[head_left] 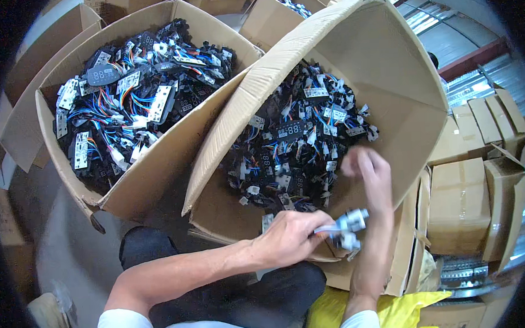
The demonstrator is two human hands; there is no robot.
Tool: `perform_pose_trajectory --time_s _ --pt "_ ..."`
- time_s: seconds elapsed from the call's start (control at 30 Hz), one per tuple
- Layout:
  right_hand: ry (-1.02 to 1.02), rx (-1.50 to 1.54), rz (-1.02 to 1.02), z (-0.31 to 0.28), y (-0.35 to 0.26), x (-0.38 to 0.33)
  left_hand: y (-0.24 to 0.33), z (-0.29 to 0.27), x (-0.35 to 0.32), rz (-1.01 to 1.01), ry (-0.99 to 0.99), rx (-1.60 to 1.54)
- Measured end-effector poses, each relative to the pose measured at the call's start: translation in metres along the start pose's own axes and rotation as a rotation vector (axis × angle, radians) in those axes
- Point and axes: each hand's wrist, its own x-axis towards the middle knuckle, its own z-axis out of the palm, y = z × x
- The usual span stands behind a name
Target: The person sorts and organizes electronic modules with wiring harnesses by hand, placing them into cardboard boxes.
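Observation:
My left hand [292,236] is closed around a bundle of coloured wires; white plug connectors [350,224] stick out of its right side. Whatever else the fist may hold is hidden. Farther right, my right hand [368,171] is raised over the right side of the near cardboard box [381,59]. Its fingers look curled but are smeared by motion, and nothing in them can be made out. Inside that box lies a heap of small black display modules [289,130] with white circuit boards, wires and connectors.
On the left, another open cardboard box [152,189] is heaped with similar wired modules [103,74]. Stacked cartons [460,199] stand at the right. A yellow plastic bag [392,311] lies by my right forearm. A smaller open box [271,23] is behind.

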Motion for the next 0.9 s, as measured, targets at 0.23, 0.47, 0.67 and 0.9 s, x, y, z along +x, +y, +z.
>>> perform_pose_trajectory --time_s 0.23,0.47,0.67,0.9 --pt "0.433 -0.954 0.038 0.081 0.109 0.133 0.000 0.007 -0.007 0.161 -0.079 0.064" --pt "0.242 -1.039 0.315 0.041 0.193 0.145 0.001 -0.009 -0.008 0.199 -0.065 0.210" --pt "0.304 0.156 0.162 0.005 0.062 0.091 -0.018 -0.019 -0.013 0.124 -0.039 0.242" --pt "-0.062 -0.554 0.134 -0.033 -0.040 0.013 -0.008 0.007 0.004 0.194 0.185 0.205"
